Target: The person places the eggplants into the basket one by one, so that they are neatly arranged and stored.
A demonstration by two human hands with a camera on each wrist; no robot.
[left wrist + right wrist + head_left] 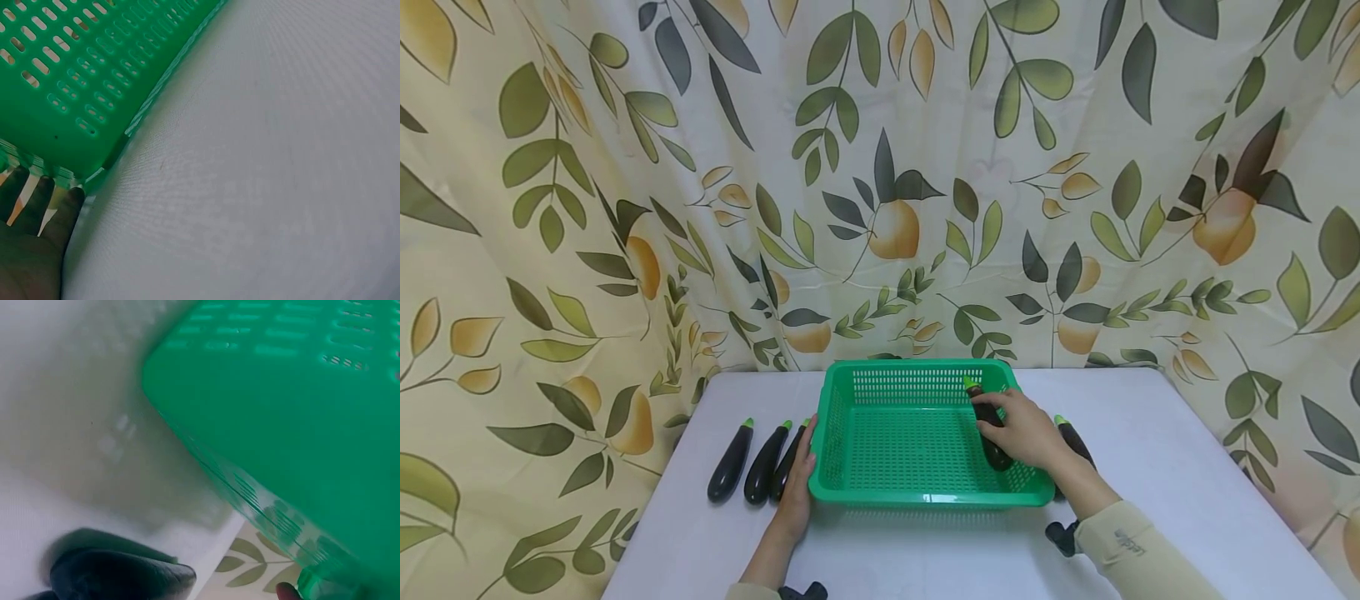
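Note:
A green plastic basket [925, 498] with slotted walls sits on the table. Inside it, toward the right end, my right hand [1018, 425] grips a dark eggplant [992, 446], its green stem end pointing to the back wall. My left hand [797, 483] rests against the basket's left side; in the left wrist view its fingers [37, 206] reach out straight to the basket's edge. Beside that hand, an eggplant [786, 462] is partly covered by it. In the right wrist view only a fingertip [287, 591] shows, and the gripped eggplant is hidden behind the basket wall.
Two more eggplants, one [730, 462] at far left and another [766, 467] beside it, lie on the white table [940, 554]. Right of the basket, an eggplant [1075, 439] is partly behind my right forearm. A leaf-patterned curtain [880, 208] hangs behind.

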